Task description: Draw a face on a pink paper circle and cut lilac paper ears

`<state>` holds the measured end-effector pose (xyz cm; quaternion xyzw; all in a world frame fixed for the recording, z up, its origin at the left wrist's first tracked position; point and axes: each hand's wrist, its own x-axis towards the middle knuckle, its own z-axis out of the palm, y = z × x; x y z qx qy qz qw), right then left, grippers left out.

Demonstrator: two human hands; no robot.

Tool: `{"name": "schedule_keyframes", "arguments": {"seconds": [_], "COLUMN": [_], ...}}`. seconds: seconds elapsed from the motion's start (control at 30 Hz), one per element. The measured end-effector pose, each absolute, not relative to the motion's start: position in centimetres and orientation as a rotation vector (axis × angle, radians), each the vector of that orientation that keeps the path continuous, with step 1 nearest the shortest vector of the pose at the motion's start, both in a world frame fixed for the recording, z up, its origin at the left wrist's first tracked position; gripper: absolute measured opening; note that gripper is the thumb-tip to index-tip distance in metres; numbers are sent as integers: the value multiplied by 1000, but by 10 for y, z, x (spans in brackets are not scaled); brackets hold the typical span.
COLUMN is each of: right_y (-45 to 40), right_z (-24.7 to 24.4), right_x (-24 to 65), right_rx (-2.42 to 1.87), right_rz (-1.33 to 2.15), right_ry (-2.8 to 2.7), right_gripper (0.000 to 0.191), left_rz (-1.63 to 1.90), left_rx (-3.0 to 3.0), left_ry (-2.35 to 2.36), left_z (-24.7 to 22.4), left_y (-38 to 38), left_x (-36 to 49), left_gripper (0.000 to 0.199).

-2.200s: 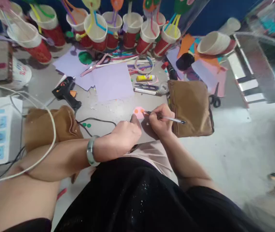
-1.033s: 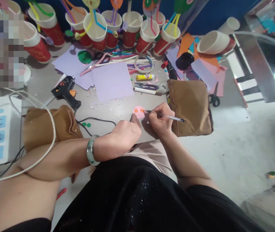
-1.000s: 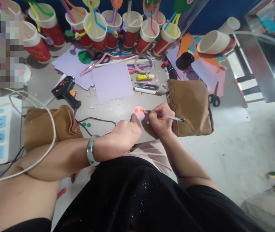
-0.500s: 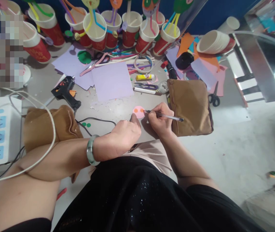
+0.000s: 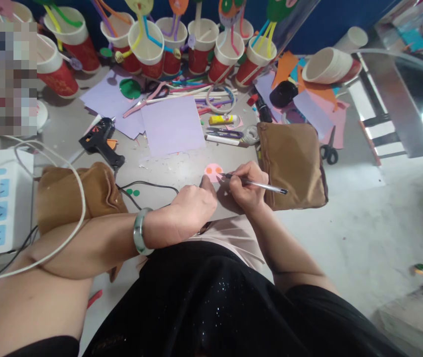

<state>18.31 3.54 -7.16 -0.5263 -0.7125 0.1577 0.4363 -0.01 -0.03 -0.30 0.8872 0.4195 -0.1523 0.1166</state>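
Note:
On the table in front of me lies a small pink paper circle (image 5: 214, 166) with two orange dots side by side on it. My left hand (image 5: 191, 210), with a green-and-white bangle at its wrist, presses a fingertip on the circle's lower left edge, its other fingers curled. A slim clear pen with a dark tip (image 5: 265, 186) is pinched in my right hand (image 5: 247, 188). The pen's tip points left at the circle's lower right part; whether it touches the paper I cannot tell.
Left are a black glue gun (image 5: 102, 141), its cable, green paper dots (image 5: 136, 193) and a power strip (image 5: 11, 198). Brown cloth bundles flank my hands, one at right (image 5: 293, 166). Beyond lie lilac paper (image 5: 174, 126), a yellow glue stick (image 5: 222, 119), thread snips (image 5: 224, 133) and several red cups (image 5: 148, 64).
The pen tip has shifted from the right orange dot to slightly lower on the pink circle, and the pen's rear end has moved right and down. My left hand stays put.

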Motion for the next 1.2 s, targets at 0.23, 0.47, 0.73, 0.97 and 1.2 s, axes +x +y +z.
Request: {"name": "schedule_keyframes", "arguments": {"seconds": [0.23,0.47,0.73,0.97,1.2], "right_y": [33,35,33,33,35], "right_z": [-71,-68,-59,-60,-66], "right_x": [184,181,172,171,177], "right_rx": [-1191,-1311,-1395,-1412,-1364], "right_rz": [468,420,458,499,370], "right_ry": [-1843,-1818,-1885,-1895,-1843], "right_gripper": [7,10,9,10,11], "left_rz": [-446,-446,-401,-389,-360], "left_rx": [2581,2606,2608,2576,2584], "left_ry": [1174,1215,1266,1270,1266], "left_z": [0,-4,-7,-8,-9], "left_y": [1,1,-1,-1,-1], "left_x": [0,0,0,-1,0], "left_gripper": [52,60,60,62,60]}}
